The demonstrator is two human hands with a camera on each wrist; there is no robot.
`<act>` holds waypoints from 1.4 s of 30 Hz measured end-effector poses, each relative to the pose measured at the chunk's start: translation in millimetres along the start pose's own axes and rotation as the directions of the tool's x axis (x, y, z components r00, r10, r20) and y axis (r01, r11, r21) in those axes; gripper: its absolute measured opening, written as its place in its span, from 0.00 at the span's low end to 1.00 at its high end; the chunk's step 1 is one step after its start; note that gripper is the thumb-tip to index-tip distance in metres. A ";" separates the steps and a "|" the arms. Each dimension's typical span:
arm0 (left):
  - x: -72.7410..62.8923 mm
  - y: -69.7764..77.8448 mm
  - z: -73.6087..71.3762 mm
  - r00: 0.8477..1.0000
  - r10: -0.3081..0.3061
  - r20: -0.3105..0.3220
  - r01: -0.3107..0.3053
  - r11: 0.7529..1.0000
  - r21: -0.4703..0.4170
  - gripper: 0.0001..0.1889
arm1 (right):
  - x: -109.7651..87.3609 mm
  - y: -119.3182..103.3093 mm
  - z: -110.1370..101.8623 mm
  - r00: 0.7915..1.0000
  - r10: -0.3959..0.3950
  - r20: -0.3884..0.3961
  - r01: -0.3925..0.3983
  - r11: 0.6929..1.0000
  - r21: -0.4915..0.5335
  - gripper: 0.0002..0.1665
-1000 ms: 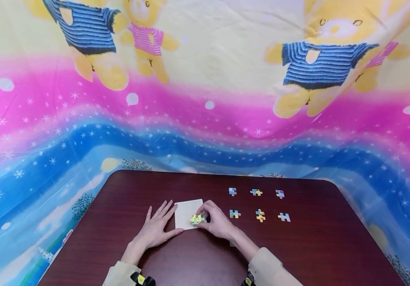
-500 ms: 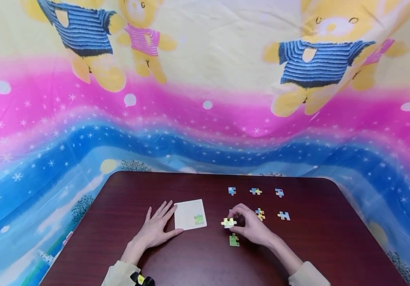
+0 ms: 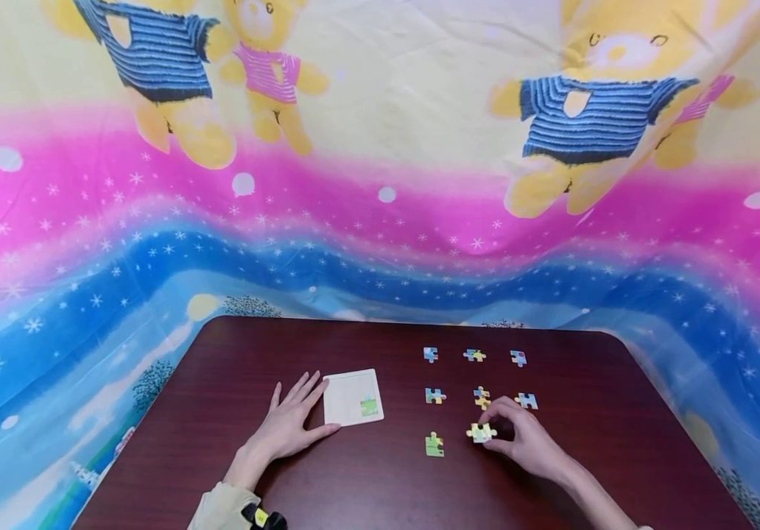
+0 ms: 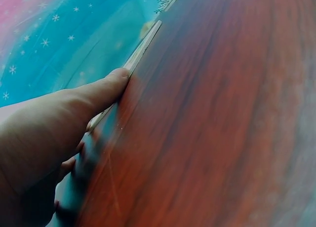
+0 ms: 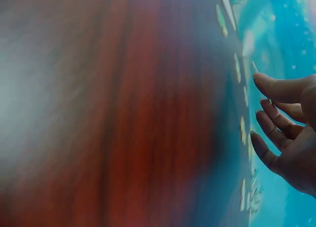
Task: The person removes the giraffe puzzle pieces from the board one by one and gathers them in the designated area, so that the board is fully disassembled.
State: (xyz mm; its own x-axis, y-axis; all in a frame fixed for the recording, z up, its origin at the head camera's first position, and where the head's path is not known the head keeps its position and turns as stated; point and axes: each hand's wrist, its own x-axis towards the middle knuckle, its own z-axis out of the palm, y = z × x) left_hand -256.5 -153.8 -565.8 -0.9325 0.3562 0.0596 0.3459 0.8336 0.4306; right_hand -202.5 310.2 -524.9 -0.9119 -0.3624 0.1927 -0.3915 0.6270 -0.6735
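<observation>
A white square puzzle board (image 3: 347,394) lies on the table, with a green picture patch (image 3: 369,405) in its lower right corner. My left hand (image 3: 287,425) rests spread at its left side, thumb and a fingertip touching its edge; the left wrist view has the thumb on the board's rim (image 4: 148,38). Between thumb and fingers my right hand (image 3: 526,442) pinches a yellow-green jigsaw piece (image 3: 481,432), which shows as a thin sliver (image 5: 255,66) in the right wrist view. Just beyond it lies a yellow and blue piece (image 3: 482,397); a light blue piece (image 3: 527,400) is near the fingers.
Several loose jigsaw pieces lie in rows right of the board, among them a blue one (image 3: 431,355), a mixed-colour one (image 3: 435,396) and a green one (image 3: 434,444). The dark wooden table (image 3: 367,486) ends at a patterned cloth backdrop (image 3: 380,250).
My right hand has moved right, carrying the yellow-green jigsaw piece away from over the board to the front of the loose pieces. The left hand has stayed in place.
</observation>
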 end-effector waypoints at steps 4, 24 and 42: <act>0.3 -1.0 0.5 1.000 0.004 -0.006 -0.004 1.000 0.002 0.51 | -12.4 8.0 -4.2 1.000 -0.008 0.016 0.008 1.000 -0.019 0.16; -0.2 -1.2 2.0 1.000 -0.003 -0.002 0.003 1.000 -0.008 0.51 | -19.5 12.1 -2.0 0.999 0.000 0.049 0.001 1.000 -0.017 0.24; -1.1 0.3 0.5 1.000 -0.004 -0.002 0.004 1.000 -0.025 0.51 | 67.7 -44.2 46.9 0.987 -0.066 0.148 0.074 0.996 -0.051 0.33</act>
State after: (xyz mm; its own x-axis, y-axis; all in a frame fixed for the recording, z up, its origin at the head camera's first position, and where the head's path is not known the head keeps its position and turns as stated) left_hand -255.4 -153.7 -566.2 -0.9340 0.3523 0.0594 0.3396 0.8240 0.4536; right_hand -241.1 225.6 -515.5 -0.8561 -0.5004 0.1290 -0.4633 0.6326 -0.6206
